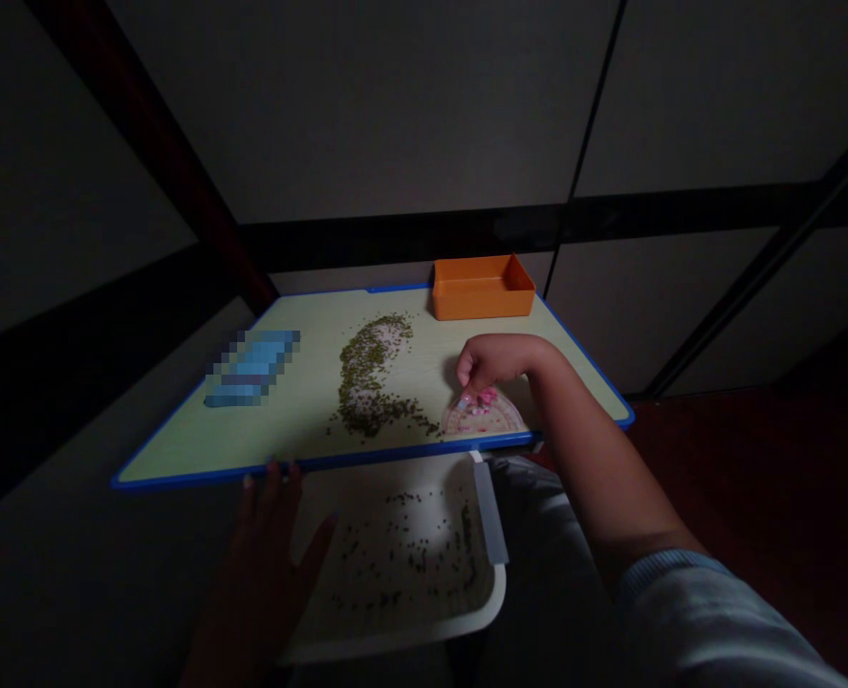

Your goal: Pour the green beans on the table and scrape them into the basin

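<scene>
My right hand (491,363) reaches over the right part of a small table, its thumb and fingers pinched on the upper left part of a clear, half-round protractor (499,417) with pink pictures. The protractor lies near the table's front edge. Just left of it spreads a heap of small green beans (362,368), with a thin trail reaching toward it. My left hand (270,545), in shadow, has its fingers apart, the tips by the table's front edge. Below that edge, beside this hand, is a white tray (491,602) with scattered dark beans in it.
The table top (301,420) is pale with a blue rim. An orange open box (485,304) stands at its back right corner. A blurred blue thing (251,368) lies at the left. Dark-banded cabinet panels (395,115) rise right behind the table.
</scene>
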The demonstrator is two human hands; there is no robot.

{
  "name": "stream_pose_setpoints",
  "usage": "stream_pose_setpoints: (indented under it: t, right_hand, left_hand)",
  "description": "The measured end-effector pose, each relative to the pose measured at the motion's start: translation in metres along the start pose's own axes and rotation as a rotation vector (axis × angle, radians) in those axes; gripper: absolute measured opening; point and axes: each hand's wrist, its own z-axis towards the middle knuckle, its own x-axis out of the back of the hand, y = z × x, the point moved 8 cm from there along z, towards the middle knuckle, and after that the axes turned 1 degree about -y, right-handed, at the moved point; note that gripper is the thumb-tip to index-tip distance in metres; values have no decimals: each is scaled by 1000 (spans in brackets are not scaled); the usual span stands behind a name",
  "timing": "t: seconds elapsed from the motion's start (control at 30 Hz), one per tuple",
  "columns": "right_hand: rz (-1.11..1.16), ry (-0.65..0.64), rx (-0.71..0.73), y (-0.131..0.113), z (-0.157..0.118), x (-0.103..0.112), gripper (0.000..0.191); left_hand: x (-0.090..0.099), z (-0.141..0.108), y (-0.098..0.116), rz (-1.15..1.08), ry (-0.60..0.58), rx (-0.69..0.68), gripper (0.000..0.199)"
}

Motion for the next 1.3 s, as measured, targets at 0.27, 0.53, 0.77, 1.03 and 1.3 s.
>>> stream_pose_setpoints:
  t: [0.27,0.53,0.77,1.03,1.3]
  right_hand:
    - [-10,36,15,-4,7,-4,18]
    - [45,119,44,-1,0,8,19]
    - [55,155,-65,14,-3,16,17]
    - [51,91,-50,9,-2,9,17]
    - [-3,9,-1,3,3,-2,25]
  left_hand:
    - [-4,-1,-3,-5,-17,-19,74]
    - [0,-1,-1,-20,5,-17,74]
    - [0,-1,-2,-26,3,-16,72]
    - [0,-2,-1,-43,-13,-8,75]
    - [-1,-1,-3,-47,-20,11,75]
